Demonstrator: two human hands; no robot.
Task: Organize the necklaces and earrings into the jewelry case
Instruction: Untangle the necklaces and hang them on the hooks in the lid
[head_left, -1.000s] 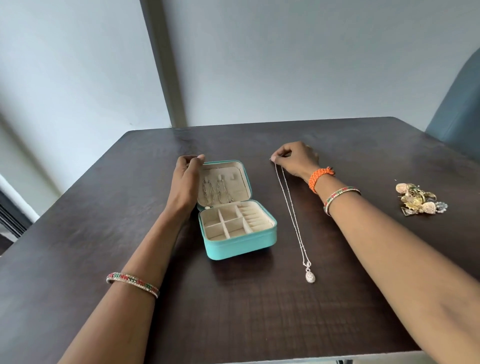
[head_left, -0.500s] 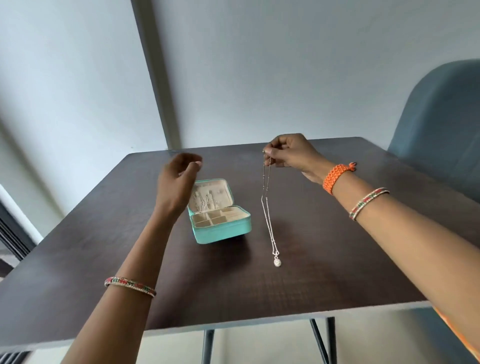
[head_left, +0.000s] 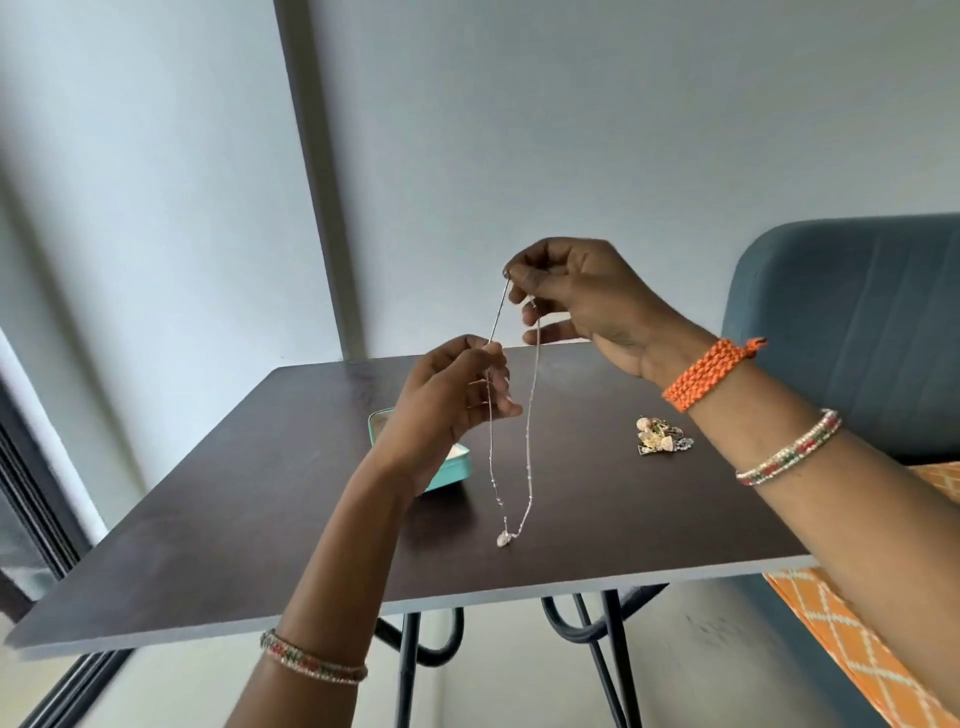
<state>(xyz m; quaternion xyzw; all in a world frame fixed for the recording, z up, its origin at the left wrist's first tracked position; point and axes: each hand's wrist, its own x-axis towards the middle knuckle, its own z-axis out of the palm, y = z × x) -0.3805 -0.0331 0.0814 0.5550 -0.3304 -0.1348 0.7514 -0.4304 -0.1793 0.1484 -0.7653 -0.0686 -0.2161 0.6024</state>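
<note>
Head view: one thin silver beaded chain necklace (head_left: 529, 441), small oval pendant (head_left: 503, 539) hanging below both hands. Right hand (head_left: 582, 299) fingers pinch the chain top; left hand (head_left: 447, 405) fingers pinch one strand lower. One teal jewelry case (head_left: 451, 470) behind left fingers on dark woodgrain tabletop (head_left: 260, 493). One gold earring pile (head_left: 660, 437) right of them. No readable writing.

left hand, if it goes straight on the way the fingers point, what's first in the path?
The left hand pinches one strand of the necklace, fingers pointing right. The other hanging strand comes first, close beside the fingertips. Beyond it, the way looks free; the earring pile sits lower on the table, though depth is unclear.
</note>
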